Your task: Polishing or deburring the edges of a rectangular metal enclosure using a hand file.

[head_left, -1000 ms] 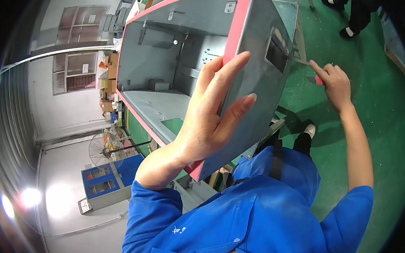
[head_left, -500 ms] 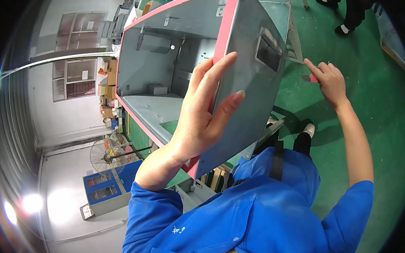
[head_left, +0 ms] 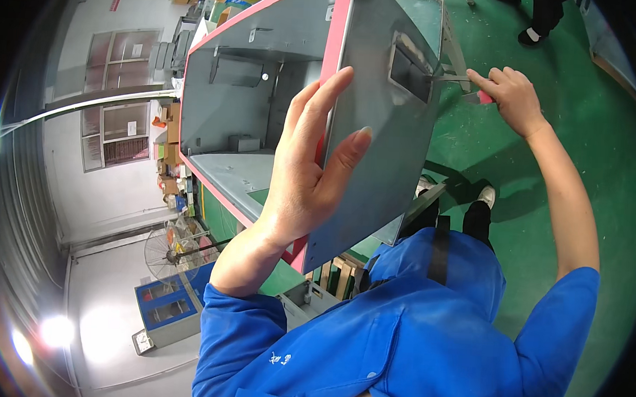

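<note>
A large grey sheet-metal cabinet [head_left: 376,158] with pink-coated front edges stands tilted in the view. My left hand [head_left: 309,155] lies over its pink edge [head_left: 333,39], fingers stretched out and thumb apart along the side panel. A rectangular cutout [head_left: 410,71] in that panel has a pale, smeared border. To its right, my right hand [head_left: 510,97] is closed around a thin, flat metal tool [head_left: 451,79], whose tip reaches the panel's edge beside the cutout. Something red [head_left: 485,97] shows under the fingers; whether it belongs to that tool I cannot tell.
Another person's legs [head_left: 546,20] are at the upper right on the green floor [head_left: 544,230]. Beyond the cabinet stand a pedestal fan [head_left: 170,251], a blue-and-grey machine [head_left: 168,302] and stacked cardboard boxes [head_left: 172,125]. A metal panel [head_left: 615,55] leans at the far right.
My right hand has moved slightly up and left with the tool, closer to the cutout. The cabinet and my left hand sit a little further left in view.
</note>
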The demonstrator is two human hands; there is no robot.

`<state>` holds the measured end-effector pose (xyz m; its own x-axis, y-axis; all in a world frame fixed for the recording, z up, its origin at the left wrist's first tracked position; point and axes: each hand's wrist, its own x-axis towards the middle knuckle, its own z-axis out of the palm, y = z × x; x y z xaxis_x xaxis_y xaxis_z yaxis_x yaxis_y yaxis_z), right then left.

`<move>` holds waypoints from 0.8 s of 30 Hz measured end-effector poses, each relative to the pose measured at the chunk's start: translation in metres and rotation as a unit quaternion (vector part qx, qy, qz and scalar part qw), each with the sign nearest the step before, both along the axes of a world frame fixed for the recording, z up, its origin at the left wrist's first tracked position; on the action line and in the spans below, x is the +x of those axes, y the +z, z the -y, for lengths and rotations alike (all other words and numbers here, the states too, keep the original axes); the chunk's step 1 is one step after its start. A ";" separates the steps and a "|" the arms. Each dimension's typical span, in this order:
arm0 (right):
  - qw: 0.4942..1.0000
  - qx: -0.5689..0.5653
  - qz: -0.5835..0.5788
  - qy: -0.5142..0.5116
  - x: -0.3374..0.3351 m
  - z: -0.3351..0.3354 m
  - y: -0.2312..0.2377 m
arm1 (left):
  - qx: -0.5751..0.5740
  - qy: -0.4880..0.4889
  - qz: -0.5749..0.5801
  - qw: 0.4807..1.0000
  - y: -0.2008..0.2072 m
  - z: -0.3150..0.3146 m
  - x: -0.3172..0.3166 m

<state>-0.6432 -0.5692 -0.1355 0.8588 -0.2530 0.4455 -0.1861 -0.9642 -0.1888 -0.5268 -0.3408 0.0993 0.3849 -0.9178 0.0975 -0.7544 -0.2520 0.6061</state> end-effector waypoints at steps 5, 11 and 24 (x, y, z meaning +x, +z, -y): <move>0.999 0.033 0.014 0.025 0.029 -0.011 0.006 | 0.005 -0.009 0.021 1.000 -0.001 0.002 0.002; 0.993 0.116 0.004 -0.013 0.012 0.000 0.006 | 0.003 -0.033 0.045 0.998 0.001 0.002 0.000; 0.975 0.206 -0.086 -0.023 0.017 0.006 0.021 | -0.006 -0.011 0.010 1.000 -0.002 -0.001 0.001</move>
